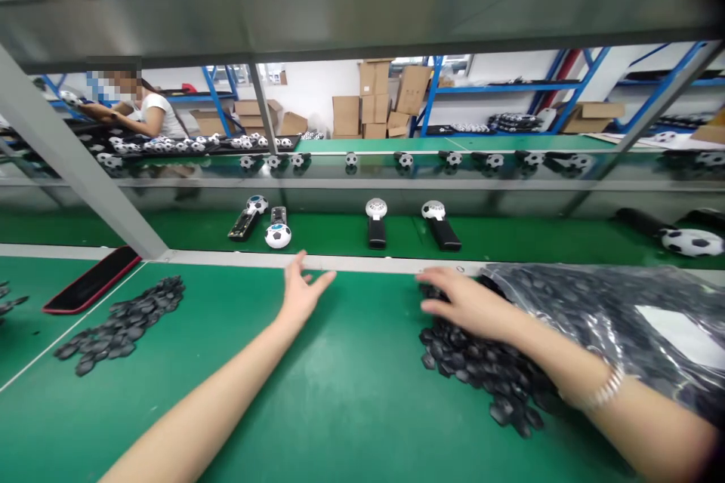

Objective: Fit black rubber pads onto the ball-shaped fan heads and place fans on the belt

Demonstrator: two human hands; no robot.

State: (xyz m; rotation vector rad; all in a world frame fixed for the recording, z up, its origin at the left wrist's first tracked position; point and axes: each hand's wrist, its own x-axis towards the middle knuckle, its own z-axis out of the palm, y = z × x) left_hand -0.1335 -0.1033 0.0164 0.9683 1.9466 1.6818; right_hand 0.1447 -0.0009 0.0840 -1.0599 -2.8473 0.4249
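My left hand (302,290) reaches over the far edge of the green table (340,385), fingers spread and holding nothing. Just beyond it lies a soccer-ball-headed device (277,230) with its circuit board showing, beside a similar device (249,217). My right hand (461,300) hovers over or touches a pile of small black plastic pieces (476,358); its fingers are apart, and I see nothing in them. Further along the green conveyor are two devices with black handles, one upright to my view (377,225) and one slanted (442,226).
A clear plastic bag (612,317) of black pieces lies at the right. To the left are another pile of black pieces (124,324) and a red-edged phone (94,281). A metal post (79,128) rises at the left. Across the line, a person (144,113) handles a ball-headed device.
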